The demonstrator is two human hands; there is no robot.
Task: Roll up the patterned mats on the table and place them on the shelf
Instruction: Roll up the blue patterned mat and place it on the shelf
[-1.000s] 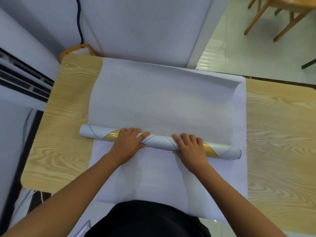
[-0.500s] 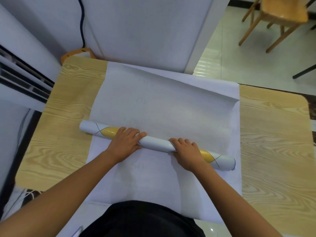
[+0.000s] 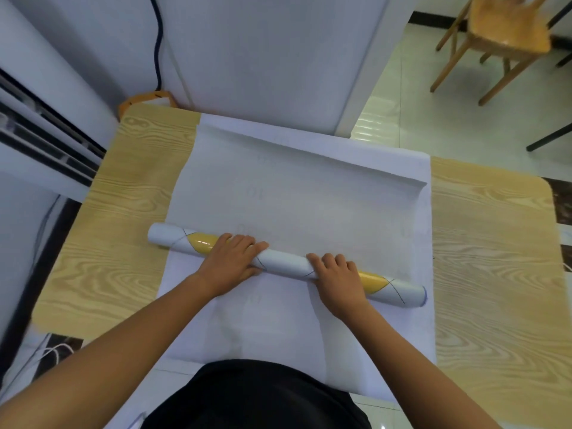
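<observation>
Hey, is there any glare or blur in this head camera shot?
Head view: glare streaks the yellow patch of the rolled mat beside the left hand; the wooden chair at top right is blurred; the edges of the table bow from the wide-angle lens.

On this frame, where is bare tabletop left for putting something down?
Two bare wood strips on the table: one between the flat mat and the table's left edge, another from the mat to the right edge. The middle is crowded: the roll lies across the mat, left hand and right hand gripping it.
</observation>
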